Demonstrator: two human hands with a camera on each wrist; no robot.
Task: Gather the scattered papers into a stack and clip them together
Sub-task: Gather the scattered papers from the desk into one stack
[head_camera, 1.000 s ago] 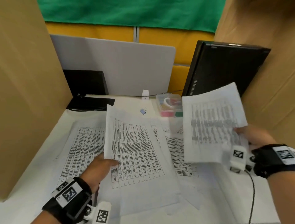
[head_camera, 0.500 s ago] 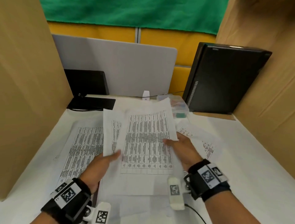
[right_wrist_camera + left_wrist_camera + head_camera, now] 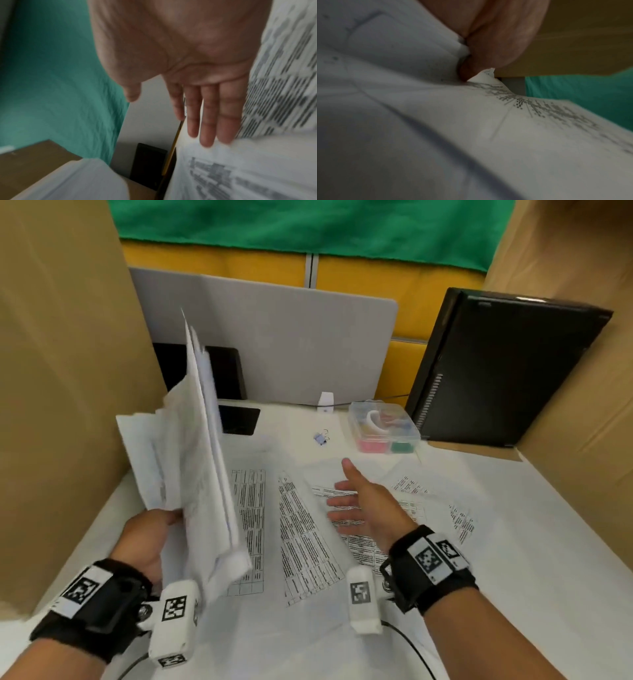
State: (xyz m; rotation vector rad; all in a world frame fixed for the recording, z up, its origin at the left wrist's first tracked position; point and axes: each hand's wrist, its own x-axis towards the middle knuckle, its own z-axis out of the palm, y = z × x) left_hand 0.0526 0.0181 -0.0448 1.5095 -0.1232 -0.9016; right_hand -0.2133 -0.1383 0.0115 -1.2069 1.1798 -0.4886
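My left hand (image 3: 154, 529) grips a bundle of printed sheets (image 3: 198, 460) by its lower edge and holds it tilted up on edge above the desk's left side. In the left wrist view the thumb (image 3: 489, 44) pinches the paper bundle (image 3: 471, 121). My right hand (image 3: 356, 501) hovers flat and open, fingers straight, over loose printed sheets (image 3: 301, 529) that lie on the desk. The right wrist view shows the open right hand (image 3: 197, 94) holding nothing. A small binder clip (image 3: 321, 437) lies on the desk beyond the papers.
A clear plastic box (image 3: 383, 428) of coloured clips stands at the back right beside a leaning black monitor (image 3: 496, 368). A grey divider panel (image 3: 291, 344) closes the back. Cardboard walls (image 3: 58, 371) stand left and right. A black device (image 3: 236, 419) sits at back left.
My left hand has lifted the gathered sheets off the desk and tipped them upright to the left. My right hand has let go of its sheet and moved right, open, over the remaining papers.
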